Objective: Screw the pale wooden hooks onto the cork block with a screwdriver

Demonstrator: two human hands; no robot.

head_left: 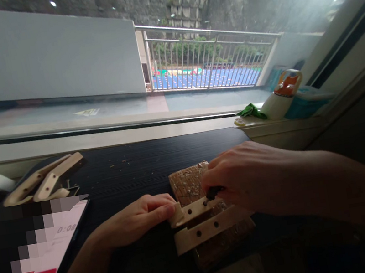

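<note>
Black wood grain was seen across the tabletop (144, 156), bordered at 12 o'clock by a pale window sill (134, 135), with the dial centred on a brown block (189, 179). Beyond the glass, also at 12 o'clock, a metal railing (205, 59) was framed. At 9 o'clock a screen device (62, 243) was laid flat, partly obscured by pixelation, with "0:08" displayed. The block itself, grooved and glossy, was laid on the tabletop between the two hands.

From 3 o'clock the block was reached over by the right hand (243, 173), whose fingers were closed around a dark-handled tool. From 9 o'clock the left hand (140, 217) was extended, its thumb and fingers clamped on the near end of the upper wooden strip (197, 207). At 1 o'clock a white jug with an orange top (277, 103) was stood on the sill. At 10 o'clock, shaped wooden pieces (65, 165) were heaped.

Across the block, the upper strip and the lower wooden strip (207, 229) were placed side by side, both pierced by dark holes. At 1 o'clock a crumpled green cloth (251, 111) was rested beside the jug. The dark-handled tool (215, 192) was directed at a hole in the upper strip; whether its tip was inserted could not be told. At 10 o'clock small shavings (124, 161) were scattered.
</note>
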